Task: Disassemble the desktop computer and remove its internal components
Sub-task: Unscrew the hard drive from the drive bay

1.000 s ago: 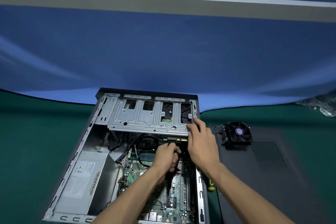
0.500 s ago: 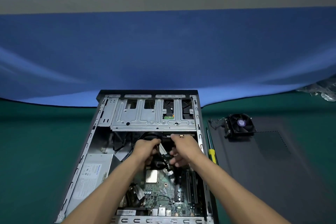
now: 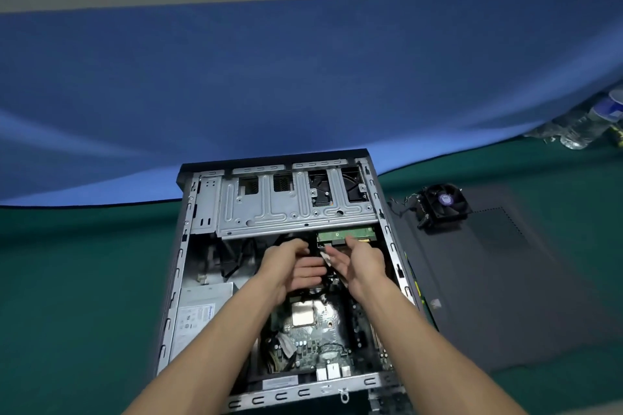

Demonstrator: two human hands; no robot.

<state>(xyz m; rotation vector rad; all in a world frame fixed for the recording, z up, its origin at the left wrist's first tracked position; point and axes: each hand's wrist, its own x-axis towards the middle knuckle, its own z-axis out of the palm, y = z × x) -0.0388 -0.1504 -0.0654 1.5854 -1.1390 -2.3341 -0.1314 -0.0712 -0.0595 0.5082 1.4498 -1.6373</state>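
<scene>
The open desktop case [image 3: 392, 246] lies flat on the green table. A silver drive cage [image 3: 269, 212] spans its far end, and the green board of a hard drive [image 3: 347, 233] shows under the cage's near edge. Both hands are inside the case just below that drive. My left hand [image 3: 293, 266] has its fingers straight, pointing right. My right hand [image 3: 360, 263] faces it palm-in, fingertips reaching to the drive's edge. A white-tagged cable [image 3: 325, 257] lies between them; neither hand plainly grips it. Nearer me are the bare CPU [image 3: 303, 313], the motherboard [image 3: 320, 345] and the power supply [image 3: 202, 310].
The black side panel [image 3: 505, 280] lies to the right of the case with the removed cooler fan [image 3: 443, 204] on its far corner. A yellow-handled screwdriver [image 3: 418, 290] sits between case and panel. Plastic bottles [image 3: 586, 128] lie at the far right by the blue backdrop.
Both hands have moved up from the cables near the motherboard to just under the drive cage, and their curled fingers have straightened. The hard drive's green board has come into view.
</scene>
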